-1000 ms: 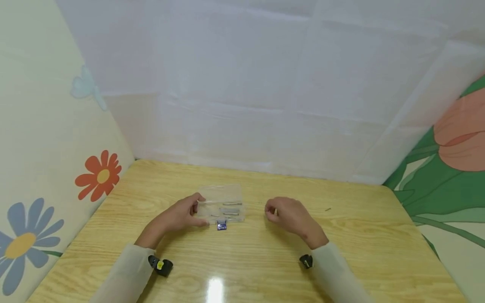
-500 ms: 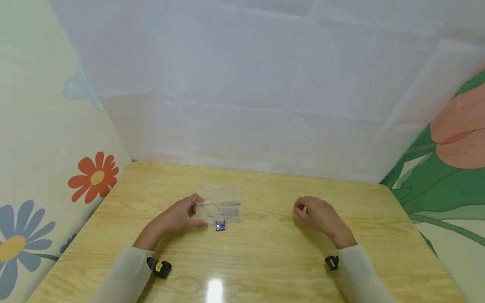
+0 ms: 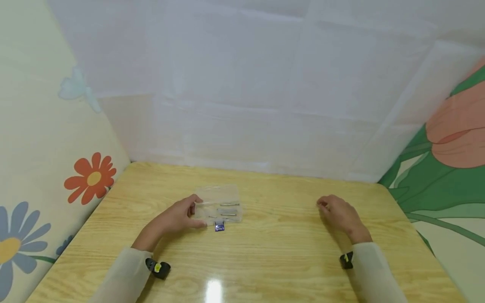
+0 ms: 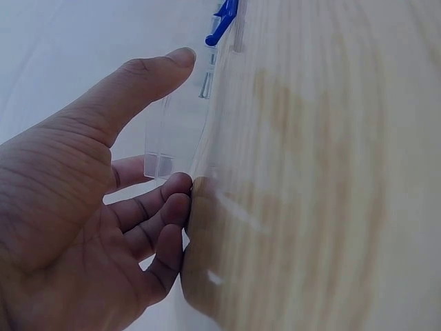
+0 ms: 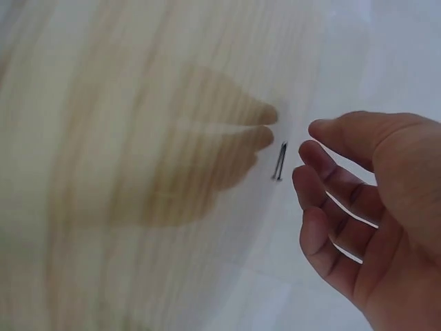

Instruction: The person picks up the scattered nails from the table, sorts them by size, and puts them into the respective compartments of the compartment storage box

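In the head view a clear plastic box [image 3: 206, 210] lies left of centre on the table, its clear lid [image 3: 217, 193] folded back. Several thin metal nails [image 3: 228, 214] lie in it. A blue latch [image 3: 219, 226] hangs at its front edge. My left hand [image 3: 176, 216] holds the box by its left side, thumb at the front corner and index finger at the back. My right hand [image 3: 339, 213] hovers far to the right, fingers loosely bent, holding nothing. In the right wrist view a loose nail [image 5: 280, 162] lies on the glossy table just beyond the fingertips.
The wood-grain table [image 3: 265, 252] reflects the hands. A white sheet [image 3: 242, 105] hangs along its back edge. Flower-patterned panels stand at the left [image 3: 30, 126] and right [image 3: 454, 168]. Each wrist wears a black camera band [image 3: 158, 268].
My right hand has moved right, away from the box, to where the loose nail lay in view a second ago; in the head view it now covers that spot. The left hand stays at the box.
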A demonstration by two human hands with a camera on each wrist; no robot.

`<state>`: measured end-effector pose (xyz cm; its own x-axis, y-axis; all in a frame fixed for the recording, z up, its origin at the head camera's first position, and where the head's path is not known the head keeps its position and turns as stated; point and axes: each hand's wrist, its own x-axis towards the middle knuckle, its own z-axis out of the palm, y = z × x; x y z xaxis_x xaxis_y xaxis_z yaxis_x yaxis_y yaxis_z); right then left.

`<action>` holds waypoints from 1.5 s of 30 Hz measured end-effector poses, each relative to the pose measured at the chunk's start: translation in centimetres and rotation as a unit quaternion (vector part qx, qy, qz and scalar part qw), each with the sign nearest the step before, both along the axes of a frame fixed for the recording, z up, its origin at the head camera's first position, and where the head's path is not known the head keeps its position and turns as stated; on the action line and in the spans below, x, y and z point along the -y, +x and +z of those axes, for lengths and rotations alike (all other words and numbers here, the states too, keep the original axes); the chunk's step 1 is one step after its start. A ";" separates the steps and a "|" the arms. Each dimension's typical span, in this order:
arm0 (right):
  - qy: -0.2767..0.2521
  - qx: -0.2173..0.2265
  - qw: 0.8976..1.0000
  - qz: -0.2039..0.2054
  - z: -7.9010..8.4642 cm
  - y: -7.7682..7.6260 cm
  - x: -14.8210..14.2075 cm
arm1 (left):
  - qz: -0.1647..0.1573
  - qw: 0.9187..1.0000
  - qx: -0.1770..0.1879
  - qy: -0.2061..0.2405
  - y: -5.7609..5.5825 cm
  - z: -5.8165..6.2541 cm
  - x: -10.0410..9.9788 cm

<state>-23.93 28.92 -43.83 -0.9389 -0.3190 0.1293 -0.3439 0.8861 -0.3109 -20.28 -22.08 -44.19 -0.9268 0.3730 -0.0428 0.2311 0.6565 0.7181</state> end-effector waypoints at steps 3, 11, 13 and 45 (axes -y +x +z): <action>0.003 0.005 1.000 -0.008 -0.1 -0.1 -0.5 | -0.002 1.000 -0.002 0.002 0.0 -0.2 0.1; 0.024 0.016 0.999 -0.020 -0.1 -0.2 -1.7 | -0.003 1.000 -0.001 0.003 -0.1 -0.5 0.0; 0.028 0.019 0.999 -0.023 0.0 -0.2 -1.9 | -0.002 1.000 -0.001 0.004 0.0 -0.5 0.0; 0.062 0.030 0.998 -0.008 0.5 -0.4 -2.6 | 0.011 1.000 0.013 0.013 0.1 0.1 0.0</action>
